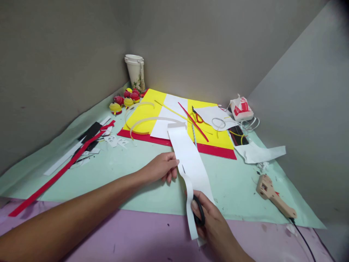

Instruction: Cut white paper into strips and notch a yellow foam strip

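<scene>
My right hand [209,218] is closed on the black handles of scissors [200,211] at the lower middle. Their blades lie in a long white paper sheet [191,156], with only a dark tip showing through the cut. A narrow strip [190,207] curls down from the sheet's left side, beside the scissors. My left hand [166,167] pinches the sheet's left edge just beyond the cut. The far end of the sheet rests over yellow, white and red sheets [160,133].
Red strip [54,178] and black and white scraps lie left. Small red and yellow balls [116,108] and a white cup [135,72] stand at the back. Orange-handled scissors [199,117] lie behind. A glue gun [275,196] with a cord and a tissue pack [241,109] are right.
</scene>
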Available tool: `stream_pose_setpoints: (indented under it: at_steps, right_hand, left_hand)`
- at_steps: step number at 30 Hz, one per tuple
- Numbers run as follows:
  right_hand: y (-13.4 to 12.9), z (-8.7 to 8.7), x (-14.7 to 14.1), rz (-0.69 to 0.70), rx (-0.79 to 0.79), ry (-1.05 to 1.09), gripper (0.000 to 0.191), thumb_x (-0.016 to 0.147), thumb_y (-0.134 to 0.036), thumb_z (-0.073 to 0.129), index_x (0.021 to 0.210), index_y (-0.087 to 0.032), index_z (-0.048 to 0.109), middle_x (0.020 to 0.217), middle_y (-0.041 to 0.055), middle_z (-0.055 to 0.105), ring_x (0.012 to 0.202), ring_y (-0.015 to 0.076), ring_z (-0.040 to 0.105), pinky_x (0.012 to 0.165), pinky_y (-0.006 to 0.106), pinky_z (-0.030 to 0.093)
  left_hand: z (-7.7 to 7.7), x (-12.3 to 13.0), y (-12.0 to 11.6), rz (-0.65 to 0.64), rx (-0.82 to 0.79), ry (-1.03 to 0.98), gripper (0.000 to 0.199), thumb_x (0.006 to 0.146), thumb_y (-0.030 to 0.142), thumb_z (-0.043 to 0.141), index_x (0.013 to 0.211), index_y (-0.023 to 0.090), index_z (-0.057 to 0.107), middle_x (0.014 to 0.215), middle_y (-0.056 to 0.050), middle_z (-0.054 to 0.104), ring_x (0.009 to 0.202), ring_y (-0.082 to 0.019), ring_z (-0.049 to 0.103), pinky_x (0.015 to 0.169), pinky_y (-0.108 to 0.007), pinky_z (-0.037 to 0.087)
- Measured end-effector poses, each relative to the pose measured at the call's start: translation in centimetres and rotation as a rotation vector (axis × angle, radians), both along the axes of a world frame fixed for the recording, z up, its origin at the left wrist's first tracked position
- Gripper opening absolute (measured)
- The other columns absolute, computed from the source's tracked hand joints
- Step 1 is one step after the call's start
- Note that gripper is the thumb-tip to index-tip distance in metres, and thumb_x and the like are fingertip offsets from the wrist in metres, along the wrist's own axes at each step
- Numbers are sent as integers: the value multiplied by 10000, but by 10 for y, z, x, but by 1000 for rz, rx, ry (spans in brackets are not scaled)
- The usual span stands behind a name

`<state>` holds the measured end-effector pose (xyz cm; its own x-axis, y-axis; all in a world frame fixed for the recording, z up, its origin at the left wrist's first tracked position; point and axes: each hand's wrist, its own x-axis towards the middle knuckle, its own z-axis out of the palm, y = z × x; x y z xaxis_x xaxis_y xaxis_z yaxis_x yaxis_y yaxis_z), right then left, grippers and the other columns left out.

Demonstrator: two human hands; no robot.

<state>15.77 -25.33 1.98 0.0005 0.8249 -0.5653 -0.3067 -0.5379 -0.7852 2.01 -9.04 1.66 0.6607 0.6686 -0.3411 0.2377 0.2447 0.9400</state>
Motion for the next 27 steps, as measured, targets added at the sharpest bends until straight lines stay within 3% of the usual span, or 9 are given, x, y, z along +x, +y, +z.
stream_pose_setpoints:
  at_steps: [18,27]
  right_hand:
    - [0,-2,0,-57,-15,23,481,745,-564,703,1075,-240,567,571,-100,314,475,71,218,440,203,189]
    - [0,1,0,-11,-7,-30,468,758,-581,672,1059,-236,578,581,-98,303,477,74,207,435,203,189]
  left_hand:
    - [1,1,-1,5,1,13,186,871,311,479,748,186,421,567,18,602,358,-64,488,326,-160,284]
    - [2,1,-1,16,-2,10,199,878,342,480,764,187,431,577,22,605,360,-65,488,328,-166,289]
